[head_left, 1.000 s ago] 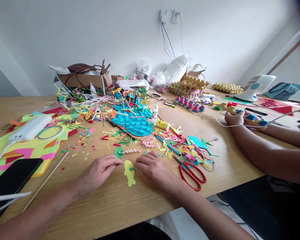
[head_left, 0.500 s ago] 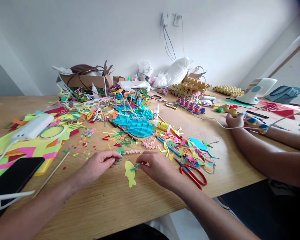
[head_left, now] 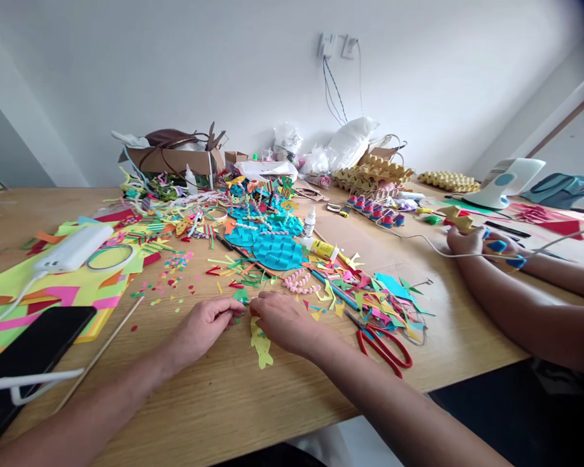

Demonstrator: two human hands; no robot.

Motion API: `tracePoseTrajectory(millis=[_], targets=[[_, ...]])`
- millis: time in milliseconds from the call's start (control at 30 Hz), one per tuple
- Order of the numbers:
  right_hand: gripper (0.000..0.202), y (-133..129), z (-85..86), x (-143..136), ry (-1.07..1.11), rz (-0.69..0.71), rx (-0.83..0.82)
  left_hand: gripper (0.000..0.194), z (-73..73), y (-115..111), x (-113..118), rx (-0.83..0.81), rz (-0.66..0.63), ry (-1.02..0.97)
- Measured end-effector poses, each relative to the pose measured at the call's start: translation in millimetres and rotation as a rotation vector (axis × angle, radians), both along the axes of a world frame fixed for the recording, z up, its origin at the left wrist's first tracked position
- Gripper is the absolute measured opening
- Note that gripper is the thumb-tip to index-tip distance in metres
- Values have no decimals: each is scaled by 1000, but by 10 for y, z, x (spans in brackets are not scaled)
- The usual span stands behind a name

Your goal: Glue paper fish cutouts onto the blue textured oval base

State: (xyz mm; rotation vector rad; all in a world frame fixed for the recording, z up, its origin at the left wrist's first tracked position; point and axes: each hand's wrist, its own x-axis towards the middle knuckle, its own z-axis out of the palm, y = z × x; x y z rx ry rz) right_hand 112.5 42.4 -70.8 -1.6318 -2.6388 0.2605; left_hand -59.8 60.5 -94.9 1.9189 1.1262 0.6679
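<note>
Between the pinched fingertips of my left hand (head_left: 214,324) is a small green paper piece (head_left: 240,296). My right hand (head_left: 285,322) is closed beside it, fingertips close to the left ones. Under and in front of the right fingers lies a yellow paper fish (head_left: 261,349), its upper part partly covered. What the right fingertips hold is hidden now; a turquoise twisted strip showed there earlier. Just beyond both hands lies a pink twisted strip (head_left: 299,283). Red-handled scissors (head_left: 384,347) rest to the right of my right forearm.
Blue egg-carton shapes (head_left: 278,251), a yellow glue bottle (head_left: 321,249) and paper scraps (head_left: 365,292) lie ahead. On the left are a phone (head_left: 39,363), a wooden stick (head_left: 100,353) and coloured paper sheets (head_left: 73,295). A co-worker's hands (head_left: 467,240) hold a painted carton piece at right.
My right hand has moved left, up against my left fingertips, covering the pale twisted strip beside the green piece and the turquoise strip. The view has shifted slightly.
</note>
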Motion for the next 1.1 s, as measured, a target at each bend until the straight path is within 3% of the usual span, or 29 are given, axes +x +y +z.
tracePoseTrajectory(millis=[300,533,667,867,1100], targets=[[19,16,-4,-17,11,-2,-16,30,-48,19,-11,-20,-9,-12],[14,72,-48,57,112,-5,-50,29,-6,10,17,-43,-10,53],[14,33,-24,98,202,30,-32,28,-11,46,93,-105,-113,118],[12,6,-79,145,328,61,36,19,-138,151,242,-125,-207,156],[19,-112,-11,465,334,14,22,19,-45,104,244,-151,-158,183]])
